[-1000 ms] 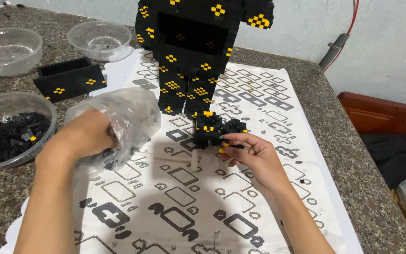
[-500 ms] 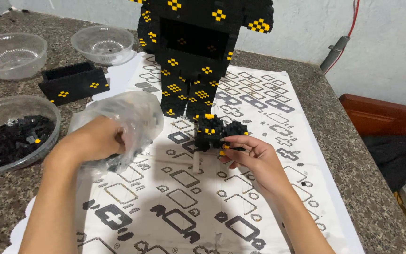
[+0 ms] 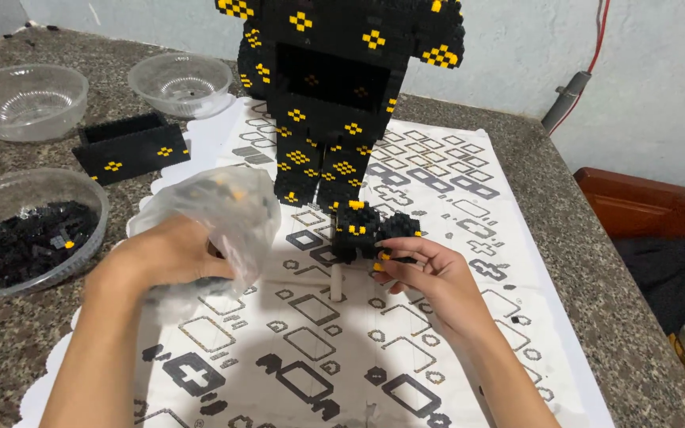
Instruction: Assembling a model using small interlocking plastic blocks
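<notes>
Pinching small black block piece (image 3: 374, 230), right hand (image 3: 430, 273) fingers curled

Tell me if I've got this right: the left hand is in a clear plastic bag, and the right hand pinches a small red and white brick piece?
Not quite. The head view shows the small brick piece in the right hand is black and yellow, not red and white. The left hand is indeed at the clear plastic bag.

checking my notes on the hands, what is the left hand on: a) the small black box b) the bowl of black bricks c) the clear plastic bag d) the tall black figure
c: the left hand is pushed into the crumpled clear plastic bag, while the right hand pinches the small black and yellow brick piece.
</notes>
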